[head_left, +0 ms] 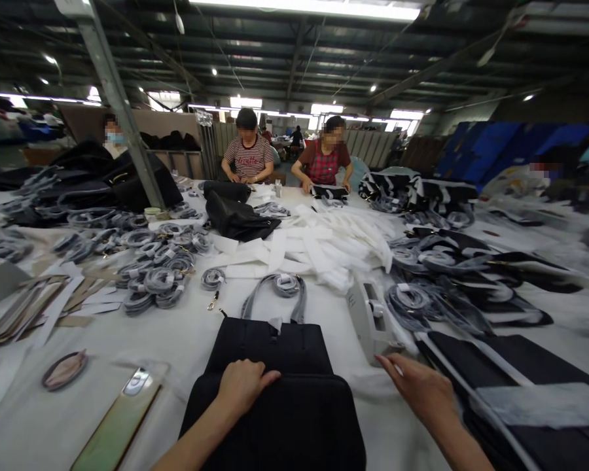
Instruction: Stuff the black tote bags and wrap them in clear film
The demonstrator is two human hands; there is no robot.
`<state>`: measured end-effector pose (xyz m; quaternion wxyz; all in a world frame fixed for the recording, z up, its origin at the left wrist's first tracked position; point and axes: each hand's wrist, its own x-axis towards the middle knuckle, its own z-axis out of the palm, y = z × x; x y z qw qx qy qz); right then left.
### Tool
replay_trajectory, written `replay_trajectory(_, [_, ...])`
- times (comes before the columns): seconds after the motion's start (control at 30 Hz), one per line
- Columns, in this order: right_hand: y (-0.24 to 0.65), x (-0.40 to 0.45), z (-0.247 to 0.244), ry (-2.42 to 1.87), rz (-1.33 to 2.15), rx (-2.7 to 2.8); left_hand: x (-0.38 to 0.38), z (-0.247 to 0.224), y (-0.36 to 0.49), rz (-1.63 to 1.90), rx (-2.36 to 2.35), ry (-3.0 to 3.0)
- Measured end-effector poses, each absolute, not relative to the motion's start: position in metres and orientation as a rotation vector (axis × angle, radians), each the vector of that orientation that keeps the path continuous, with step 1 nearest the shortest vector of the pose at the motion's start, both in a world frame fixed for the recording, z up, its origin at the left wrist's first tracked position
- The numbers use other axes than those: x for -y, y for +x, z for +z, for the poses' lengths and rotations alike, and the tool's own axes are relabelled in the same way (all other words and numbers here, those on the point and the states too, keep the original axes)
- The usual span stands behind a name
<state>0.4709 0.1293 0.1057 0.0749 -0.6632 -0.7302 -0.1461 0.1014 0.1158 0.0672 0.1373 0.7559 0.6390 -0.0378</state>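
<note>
A black handbag lies flat in front of me, its wrapped handles stretched away from me. My left hand grips the edge of the bag's front part, fingers curled over it and thumb pointing right. To the right stands a grey tape dispenser holding a white roll. At its near end my right hand is closed in a pinch; a small whitish bit between the fingers looks like tape. A coiled strap with a gold clip lies beyond the bag.
A phone and a dark ring-shaped item lie left. Coiled straps and paper strips cover the left side. White sheets fill the middle; black bag pieces lie right. Two people work across the table.
</note>
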Motion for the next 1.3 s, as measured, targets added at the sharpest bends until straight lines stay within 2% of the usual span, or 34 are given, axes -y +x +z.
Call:
replay_trajectory(0.1, [0.467,-0.129,0.122,-1.885,-0.727,2.027,-0.116,0.067,0.102,-0.119,-1.860,2.180])
replay_trajectory(0.17, [0.444,-0.125,0.129,-1.772,-0.729,1.912,-0.116,0.067,0.103,-0.127,-1.866,2.182])
replay_trajectory(0.27, [0.383,-0.112,0.127,-1.484,-0.428,1.916,-0.116,0.067,0.104,-0.152,-1.874,2.187])
replay_trajectory(0.37, [0.316,-0.097,0.109,-1.268,-0.088,2.186,-0.117,0.067,0.106,-0.184,-1.875,2.198])
replay_trajectory(0.47, [0.272,-0.090,0.082,-1.291,0.144,2.348,-0.116,0.067,0.105,-0.217,-1.857,2.214])
replay_trajectory(0.6, [0.257,-0.090,0.051,-1.377,0.234,2.417,-0.115,0.063,0.102,-0.248,-1.802,2.249])
replay_trajectory(0.77, [0.255,-0.093,0.043,-1.399,0.207,2.447,-0.115,0.053,0.098,-0.181,-1.803,2.252])
replay_trajectory(0.97, [0.252,-0.093,0.047,-1.428,0.248,2.453,-0.103,0.060,0.101,0.099,-1.894,2.218])
replay_trajectory(1.07, [0.250,-0.095,0.049,-1.464,0.277,2.443,-0.075,0.061,0.085,0.434,-1.964,2.177])
replay_trajectory(1.17, [0.249,-0.095,0.050,-1.489,0.292,2.436,-0.025,0.046,0.045,0.958,-2.185,1.797])
replay_trajectory(1.23, [0.249,-0.094,0.051,-1.491,0.296,2.442,0.014,0.029,0.015,1.056,-2.370,1.394])
replay_trajectory(1.3, [0.248,-0.093,0.052,-1.488,0.294,2.450,0.048,0.013,-0.007,0.988,-2.413,1.218])
